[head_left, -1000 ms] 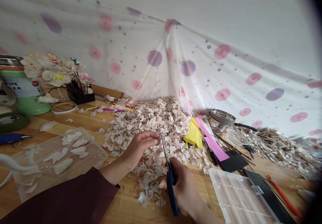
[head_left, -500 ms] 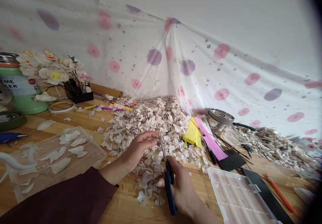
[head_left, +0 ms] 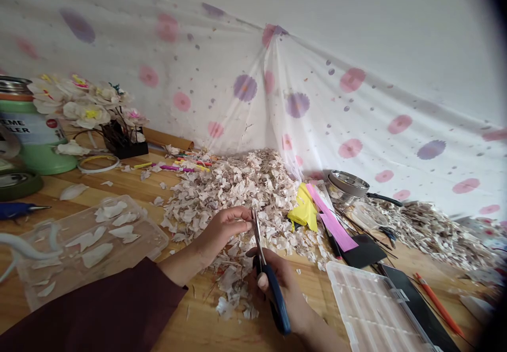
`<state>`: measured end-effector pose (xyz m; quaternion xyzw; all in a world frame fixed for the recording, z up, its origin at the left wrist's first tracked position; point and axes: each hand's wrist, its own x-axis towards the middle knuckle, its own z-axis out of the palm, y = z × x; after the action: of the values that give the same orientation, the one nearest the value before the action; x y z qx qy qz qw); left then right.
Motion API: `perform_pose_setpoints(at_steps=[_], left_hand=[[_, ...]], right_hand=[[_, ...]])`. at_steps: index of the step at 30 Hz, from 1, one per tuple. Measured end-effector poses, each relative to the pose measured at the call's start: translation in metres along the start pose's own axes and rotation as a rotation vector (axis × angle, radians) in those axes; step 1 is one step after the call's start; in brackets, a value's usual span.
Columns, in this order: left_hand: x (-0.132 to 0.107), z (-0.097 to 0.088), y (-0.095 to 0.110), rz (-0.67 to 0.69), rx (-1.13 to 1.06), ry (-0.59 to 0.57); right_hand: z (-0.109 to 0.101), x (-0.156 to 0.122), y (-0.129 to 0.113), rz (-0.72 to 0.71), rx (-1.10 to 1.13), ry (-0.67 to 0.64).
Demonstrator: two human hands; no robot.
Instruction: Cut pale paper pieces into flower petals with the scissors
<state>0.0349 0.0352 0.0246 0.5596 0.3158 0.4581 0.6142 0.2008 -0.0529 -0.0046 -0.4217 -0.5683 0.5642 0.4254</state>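
Observation:
My right hand is wrapped round the dark blue handles of a pair of scissors. Their metal blades point up and away, with the tips close to the fingertips of my left hand. That hand is closed in a pinch; whatever lies between its fingertips is too small to make out. Beyond and beneath both hands spreads a large heap of pale, dry petal-like flakes. A few larger scraps lie on the wood just below my hands.
To the left, a clear plastic lid carries several white petals, near a blue glue gun. Artificial flowers stand behind. On the right are yellow paper, pink strips, a divided clear box and a metal pan.
The scissors have turned in my right hand, their handles swinging right and the thumb coming into view on them. My left hand stays pinched almost in place.

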Motion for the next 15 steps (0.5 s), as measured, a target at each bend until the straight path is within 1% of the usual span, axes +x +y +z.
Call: perform_pose_setpoints(at_steps=[6,9,15], left_hand=[[-0.0001,-0.0003,-0.0016,0.026,0.027,-0.051],[0.0009,-0.0007,-0.0017,0.037,0.028,-0.049],[0.0011,-0.0002,-0.0007,0.033,0.035,-0.038]], right_hand=[[0.0006,0.0014,0.0084,-0.010,0.072,-0.027],[0.0002,0.0025,0.0094,-0.022,0.073,-0.038],[-0.0016,0.0019,0.0078,-0.018,0.032,-0.010]])
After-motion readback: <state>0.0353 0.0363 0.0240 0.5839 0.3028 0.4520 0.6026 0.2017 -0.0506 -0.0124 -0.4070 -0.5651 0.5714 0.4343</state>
